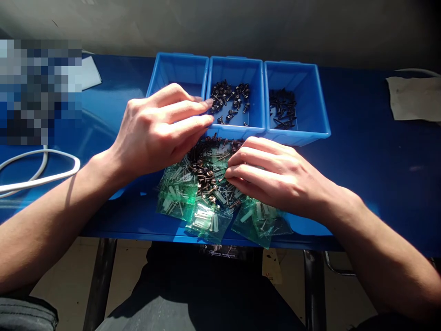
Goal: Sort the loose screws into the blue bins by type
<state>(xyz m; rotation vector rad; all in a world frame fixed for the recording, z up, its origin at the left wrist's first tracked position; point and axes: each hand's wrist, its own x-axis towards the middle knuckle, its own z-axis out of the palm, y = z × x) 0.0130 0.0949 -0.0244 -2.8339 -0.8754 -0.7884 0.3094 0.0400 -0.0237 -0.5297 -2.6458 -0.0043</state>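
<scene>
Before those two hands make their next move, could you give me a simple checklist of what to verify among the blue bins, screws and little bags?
1. Middle bin upright, with dark screws inside: ok.
2. Right bin beside it, also holding dark screws: ok.
3. Contents of the left bin: cannot tell; the left hand covers part of it.
4. Loose screws apart from the green-tinted bags: not ok; they lie mixed.
5. Bags well back from the table's front edge: not ok; the nearest lie right at it.
6. Right hand free of screws: cannot tell; its fingertips are at the pile.
</scene>
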